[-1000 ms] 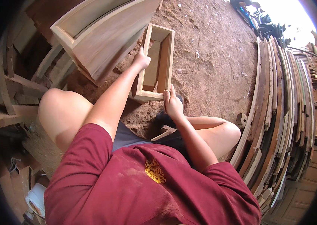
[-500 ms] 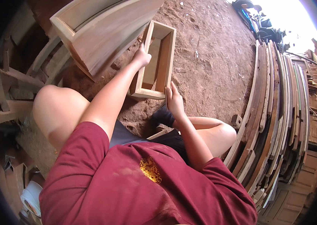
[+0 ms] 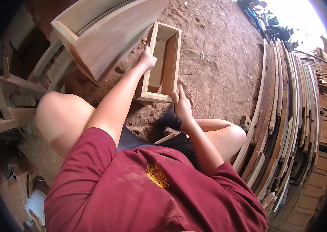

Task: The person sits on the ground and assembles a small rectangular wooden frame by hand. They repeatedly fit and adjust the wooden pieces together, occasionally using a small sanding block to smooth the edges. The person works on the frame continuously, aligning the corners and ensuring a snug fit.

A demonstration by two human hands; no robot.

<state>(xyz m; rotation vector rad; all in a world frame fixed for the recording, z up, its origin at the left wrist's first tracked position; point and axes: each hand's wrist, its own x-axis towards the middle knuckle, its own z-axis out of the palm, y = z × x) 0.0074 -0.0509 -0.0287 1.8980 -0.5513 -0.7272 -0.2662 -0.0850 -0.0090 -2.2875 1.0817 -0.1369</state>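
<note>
A narrow, pale wooden drawer-like box (image 3: 145,92) stands tilted on the dirt in front of me, its hollow side facing up toward me. My left hand (image 3: 146,61) is closed around its left long side, thumb over the rim. At the near right corner, my right hand (image 3: 182,103) lies against the outer side with fingers stretched out. Whether anything thin sits under those fingers is hidden. Just left of the box rises a larger wooden cabinet-like piece (image 3: 109,42) with an open framed top.
Long wooden boards (image 3: 275,116) are stacked along the right. Wooden frames and offcuts (image 3: 24,85) crowd the left, with a white bucket (image 3: 36,205) at lower left. Rough reddish dirt ground (image 3: 217,58) extends beyond the box. My bent knees flank the work.
My right hand has shifted very slightly at the box's near right corner, its fingers a little more apart. The left hand keeps its grip, and the box stays in place.
</note>
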